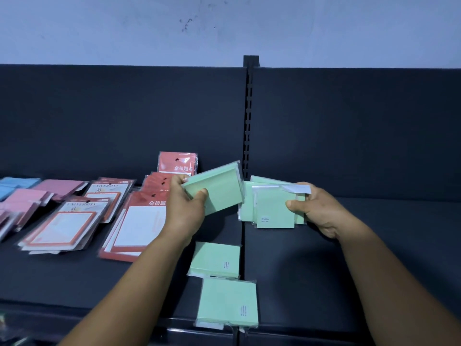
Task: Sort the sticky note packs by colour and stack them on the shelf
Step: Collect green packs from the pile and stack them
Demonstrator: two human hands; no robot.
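Two hands up, L hand (185, 208) grasping green pack (217, 186), R hand (321, 211) grasping several green packs (273, 208) (above shelf (349, 270))

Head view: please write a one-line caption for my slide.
Left hand and right hand each hold green sticky note packs above a dark shelf.

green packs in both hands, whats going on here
A person is sorting sticky note packs on a dark shelf. The left hand grips one green pack, lifted and tilted. The right hand holds a fanned bunch of green packs. Two more green packs lie flat near the shelf's front edge. To the left lie red-bordered packs, pink packs and blue ones, already grouped by colour.
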